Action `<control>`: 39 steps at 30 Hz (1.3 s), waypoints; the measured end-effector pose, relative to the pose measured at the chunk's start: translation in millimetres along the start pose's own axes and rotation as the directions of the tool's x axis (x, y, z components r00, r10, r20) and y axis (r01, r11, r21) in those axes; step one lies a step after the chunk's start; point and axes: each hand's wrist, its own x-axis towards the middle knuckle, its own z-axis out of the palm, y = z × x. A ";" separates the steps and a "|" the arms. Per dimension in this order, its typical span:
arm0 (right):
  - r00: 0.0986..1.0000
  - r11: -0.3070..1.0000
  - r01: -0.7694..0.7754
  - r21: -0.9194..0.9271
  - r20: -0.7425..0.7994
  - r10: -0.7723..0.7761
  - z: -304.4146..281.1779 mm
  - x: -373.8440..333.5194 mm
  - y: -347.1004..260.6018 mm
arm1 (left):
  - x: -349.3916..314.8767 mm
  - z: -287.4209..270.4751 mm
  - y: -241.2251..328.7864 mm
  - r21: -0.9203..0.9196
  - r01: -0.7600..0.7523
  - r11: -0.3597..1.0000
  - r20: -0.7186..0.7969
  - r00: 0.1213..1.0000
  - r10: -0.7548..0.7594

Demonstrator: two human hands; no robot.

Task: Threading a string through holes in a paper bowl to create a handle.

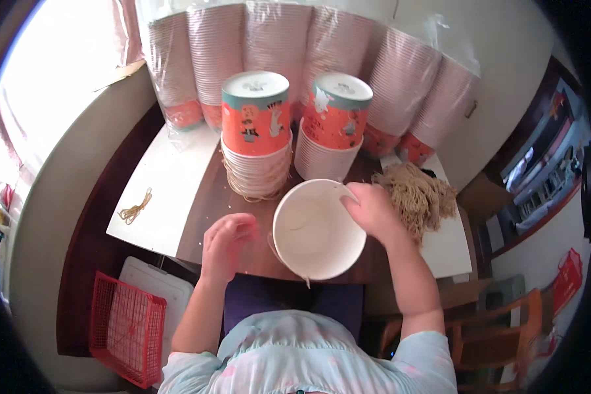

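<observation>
My right hand (372, 211) grips the rim of a white paper bucket (318, 233), thumb on the inner side. The bucket's mouth faces up toward me. A thin cord dangles from its near rim, and a loop of cord shows along its left side. To the left of the bucket, my left hand (226, 246) hovers with fingers loosely bent and apart, slightly blurred, holding nothing that I can see. Just beyond are two upside-down bucket stacks, a left stack (257, 128) with cords hanging around its rims and a right stack (338, 121).
Tall plastic-wrapped bucket stacks (276, 39) line the back of the brown and white table (161, 190). A heap of tan cords (417, 197) lies at right, a small cord bundle (136, 207) at left. A red basket (128, 328) and a wooden chair (496, 341) stand below.
</observation>
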 end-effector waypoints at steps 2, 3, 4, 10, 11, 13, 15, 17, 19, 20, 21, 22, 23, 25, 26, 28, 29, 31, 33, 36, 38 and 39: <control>0.916 0.963 0.262 0.061 -0.329 -0.228 -10.8 -18.6 -38.7 | 2.5 -12.8 13.6 0.039 0.157 0.987 -0.122 0.981 -0.151; 0.781 0.898 0.440 -0.029 -0.482 -0.398 -12.4 -24.7 -49.6 | 5.0 -12.5 20.1 0.043 0.119 0.992 -0.066 0.991 -0.116; 0.734 0.827 0.557 -0.078 -0.421 -0.533 -17.6 -26.1 -61.1 | 9.1 -11.1 26.3 0.048 0.081 0.996 -0.012 0.997 -0.080; 0.767 0.607 0.633 0.480 -0.280 -0.577 -40.6 11.1 -89.8 | 55.0 5.5 99.9 0.313 -0.363 0.878 0.026 0.927 0.374; 0.770 0.481 0.603 0.636 -0.309 -0.558 -41.1 32.1 -91.6 | 72.7 14.9 112.0 0.322 -0.489 0.811 0.066 0.866 0.496; 0.810 0.243 0.508 0.827 -0.361 -0.462 -45.0 68.2 -112.1 | 109.3 11.4 132.1 0.396 -0.584 0.709 0.206 0.809 0.551; 0.825 0.228 0.487 0.843 -0.359 -0.437 -43.0 96.5 -124.5 | 145.4 3.3 142.6 0.471 -0.658 0.587 0.300 0.746 0.595; 0.840 0.218 0.472 0.854 -0.361 -0.406 -33.1 130.9 -122.0 | 178.0 -8.5 141.0 0.531 -0.633 0.564 0.310 0.764 0.566; 0.805 0.364 0.576 0.732 -0.430 -0.409 -10.3 165.1 -103.1 | 207.4 -25.1 126.6 0.606 -0.597 0.525 0.305 0.784 0.540; 0.805 0.366 0.578 0.730 -0.435 -0.404 -0.1 171.8 -93.8 | 213.8 -28.7 117.5 0.685 -0.542 0.487 0.266 0.808 0.525; 0.828 0.524 0.561 0.641 -0.418 -0.374 10.1 179.0 -83.6 | 219.2 -29.6 102.0 0.678 -0.499 0.540 0.231 0.842 0.488; 0.847 0.665 0.524 0.532 -0.408 -0.341 20.2 186.9 -73.4 | 222.5 -30.1 84.4 0.669 -0.454 0.588 0.197 0.872 0.449; 0.857 0.637 0.512 0.577 -0.390 -0.336 35.2 191.3 -57.5 | 224.7 -32.2 64.6 0.595 -0.426 0.682 0.189 0.898 0.396; 0.848 0.611 0.529 0.589 -0.395 -0.354 61.9 178.5 -53.2 | 224.8 -68.1 32.9 0.665 -0.374 0.646 0.125 0.909 0.398; 0.884 0.672 0.467 0.575 -0.325 -0.337 69.7 171.6 -43.1 | 218.4 -69.3 18.8 0.716 -0.415 0.562 0.171 0.884 0.436; 0.913 0.642 0.408 0.649 -0.288 -0.289 79.9 154.9 -31.6 | 206.0 -68.2 6.4 0.743 -0.421 0.521 0.182 0.875 0.448; 0.918 0.647 0.396 0.651 -0.285 -0.276 74.7 148.2 -28.5 | 198.5 -64.4 8.1 0.702 -0.385 0.599 0.148 0.902 0.405; 0.954 0.940 0.276 0.202 -0.178 -0.242 54.2 133.1 -24.2 | 191.7 -60.8 15.0 0.714 -0.381 0.587 0.143 0.901 0.410; 0.777 0.927 0.373 -0.033 -0.536 -0.332 13.2 123.3 -24.6 | 186.6 -55.5 14.5 0.767 -0.392 0.508 0.132 0.871 0.473; 0.602 0.881 0.189 -0.434 -0.657 -0.454 -37.3 130.9 -3.0 | 179.3 -28.3 8.4 0.946 -0.275 0.172 0.107 0.765 0.635; 0.686 0.878 0.133 -0.459 -0.597 -0.416 -41.7 138.3 9.9 | 180.5 -21.2 -8.5 0.964 -0.247 0.100 0.128 0.758 0.639; 0.775 0.864 0.172 -0.473 -0.477 -0.415 -37.9 143.0 19.7 | 182.9 -19.4 -11.3 0.968 -0.233 0.093 0.121 0.760 0.638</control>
